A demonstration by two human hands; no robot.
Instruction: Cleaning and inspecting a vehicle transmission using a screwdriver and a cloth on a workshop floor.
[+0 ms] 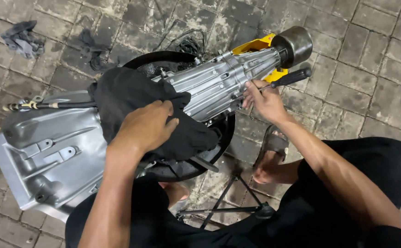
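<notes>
- While the silver gearbox housing lies on its side across a black tyre, its long axis runs from the wide bell end near the left hand up and away to the narrow tail beyond the right hand.
- At that tail a dark round cap sits over a yellow part, just past the right grip.
- Right hand: its grip is closed narrow round a black-handled tool, whose thin shaft meets the housing's flank right at the fingertips; the handle points outward, away from the casing.
- Left hand: it lies palm down, fingers spread, pressing a black cloth onto the housing's middle; whether the fingers pinch the cloth I cannot tell.
- Of the two, the right hand is nearer the tail, the left nearer the bell end.
- Beyond the left grip a grey cast cover lies on the paved floor, with a cable across it.
- Below the right grip, a sandalled foot.
</notes>
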